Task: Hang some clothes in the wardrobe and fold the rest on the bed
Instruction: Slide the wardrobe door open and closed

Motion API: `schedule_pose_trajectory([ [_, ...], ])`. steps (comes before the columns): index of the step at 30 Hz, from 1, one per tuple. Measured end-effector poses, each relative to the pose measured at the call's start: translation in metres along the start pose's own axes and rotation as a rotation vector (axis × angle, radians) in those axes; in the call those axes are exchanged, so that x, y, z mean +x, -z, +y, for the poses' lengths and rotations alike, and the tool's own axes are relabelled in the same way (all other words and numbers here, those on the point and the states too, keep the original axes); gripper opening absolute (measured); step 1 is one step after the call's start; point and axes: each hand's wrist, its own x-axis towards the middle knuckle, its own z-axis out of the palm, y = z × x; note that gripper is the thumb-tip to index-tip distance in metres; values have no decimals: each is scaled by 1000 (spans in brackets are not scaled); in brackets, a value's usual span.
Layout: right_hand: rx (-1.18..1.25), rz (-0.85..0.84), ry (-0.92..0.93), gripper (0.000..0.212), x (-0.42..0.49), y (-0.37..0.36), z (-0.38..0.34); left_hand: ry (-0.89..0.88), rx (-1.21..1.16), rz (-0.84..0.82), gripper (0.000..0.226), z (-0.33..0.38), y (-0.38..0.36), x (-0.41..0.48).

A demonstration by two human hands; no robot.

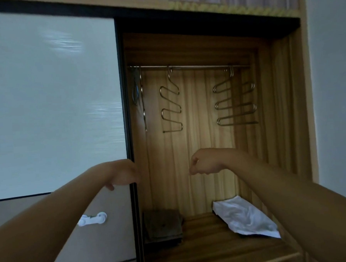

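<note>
Wardrobe (200,133): hangers (235,105) well above right hand (207,163), fingers (194,163) curled, empty (left hand (124,173) fingers hidden).

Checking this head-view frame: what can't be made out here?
- Left hand: fingertips hidden round the sliding door edge, head view; grip unsure.
- Right hand: curled, blurred; whether it pinches anything is unclear.
- Dark item at the left end of the rail: dim, partly behind the door's edge.
- Dark folded cloth: shadowed; garment type unreadable.
</note>
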Motion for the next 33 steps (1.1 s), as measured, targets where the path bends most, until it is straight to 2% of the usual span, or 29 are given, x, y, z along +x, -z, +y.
schedule_pose_trajectory([
  [4,-2,14,3,37,-4,7,-5,-30,49,26,39,5,7,-16],
  [8,-8,13,0,40,-7,8,-6,-50,98,66,22,8,12,-29],
  [16,1,22,28,42,-11,8,-4,-7,130,68,28,13,13,-42],
  [19,41,19,23,42,-4,2,-2,-27,173,93,39,8,10,-36],
  [23,29,43,69,53,17,-11,-13,-47,275,295,71,-18,-2,-8],
  [28,-5,70,118,97,70,-33,-48,-23,390,430,92,-50,-2,36],
  [33,143,115,164,101,127,-63,-94,-39,634,552,102,-77,16,67],
])
